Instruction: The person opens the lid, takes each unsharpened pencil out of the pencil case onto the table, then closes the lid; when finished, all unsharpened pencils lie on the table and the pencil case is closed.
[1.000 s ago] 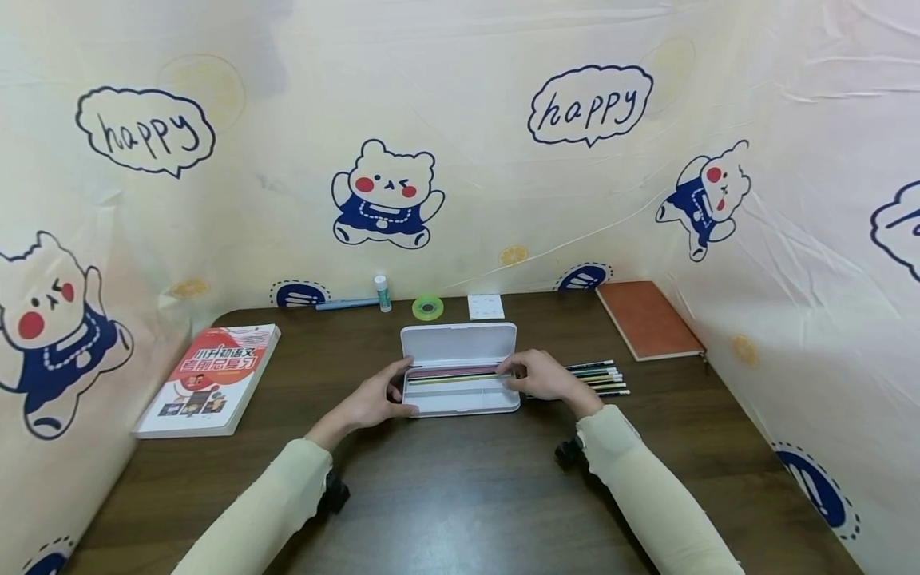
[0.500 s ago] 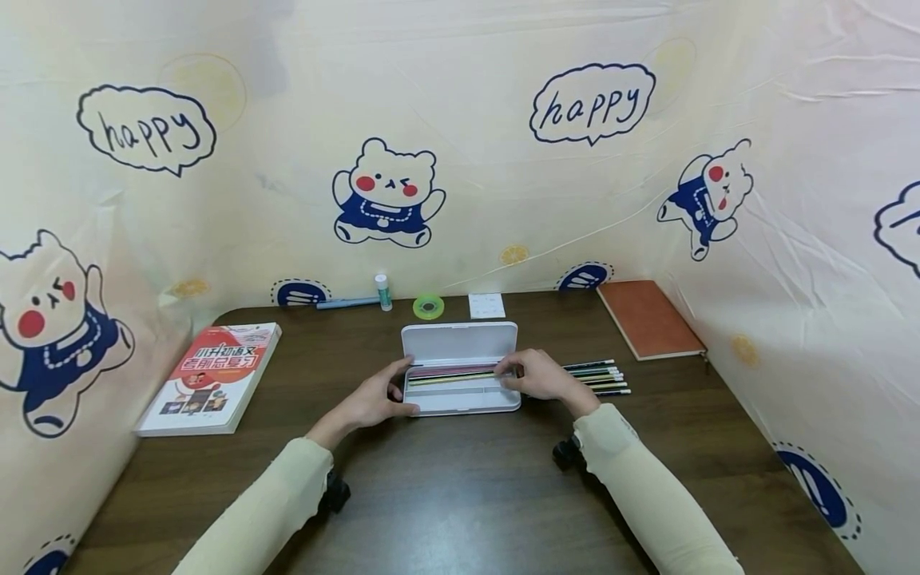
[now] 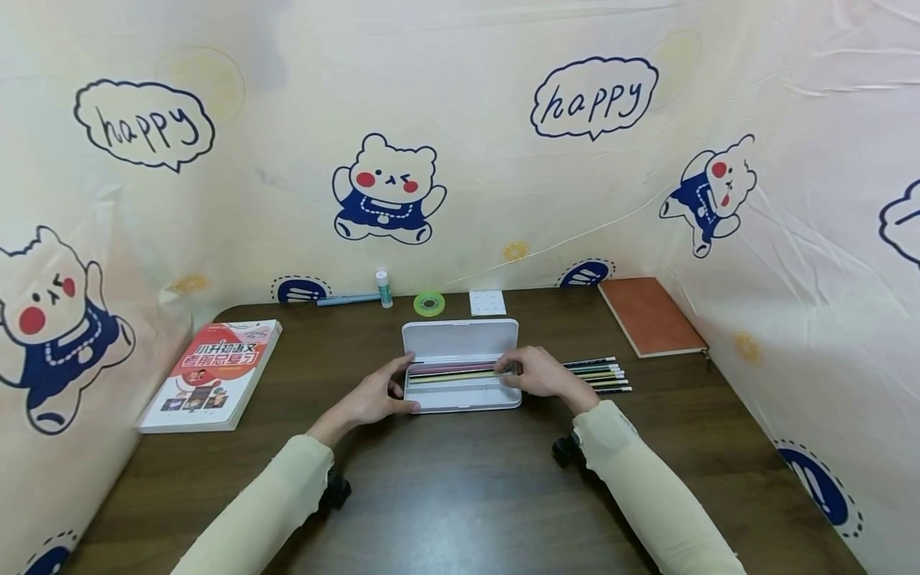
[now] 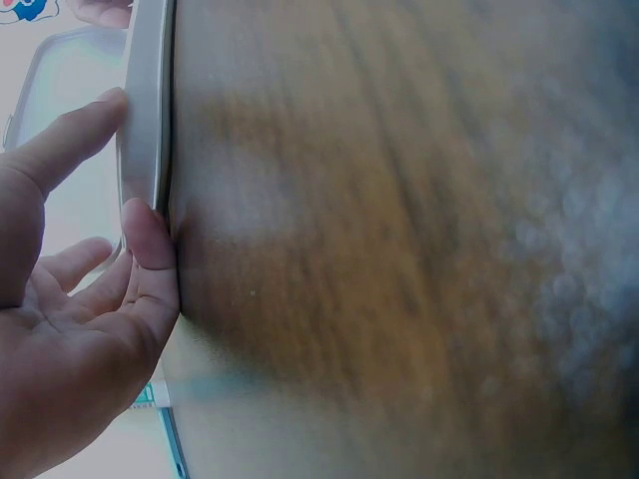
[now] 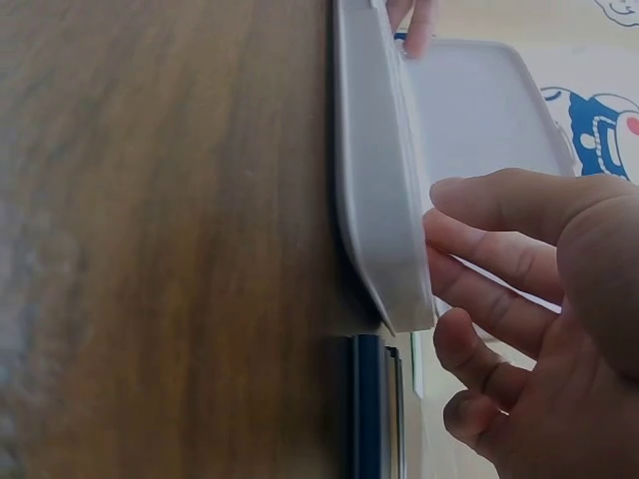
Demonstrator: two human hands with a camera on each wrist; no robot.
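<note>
A white pencil case (image 3: 463, 400) lies with its lid (image 3: 460, 341) raised on the table. Several pencils (image 3: 449, 373), pink, dark and yellow among them, lie lengthwise in its back part. My left hand (image 3: 372, 397) grips the case's left end, thumb at the front corner and fingers behind. Over the right end, my right hand (image 3: 541, 372) reaches in with thumb and fingers bent together, pinching a pencil at its right end. In the right wrist view the case wall (image 5: 384, 160) hides what lies between those fingertips. More pencils (image 3: 604, 375) lie on the table beyond the right hand.
A thick book (image 3: 208, 375) lies at the left and a brown notebook (image 3: 650, 318) at the back right. Along the back edge are a blue pen (image 3: 348, 300), a glue stick (image 3: 384, 289), green tape (image 3: 429, 303) and a white paper pad (image 3: 487, 303). A printed cloth hangs behind.
The head view has tipped slightly, so everything sits a little higher in it. Both hands stay at the pencil case, the right fingers shifting barely to the left.
</note>
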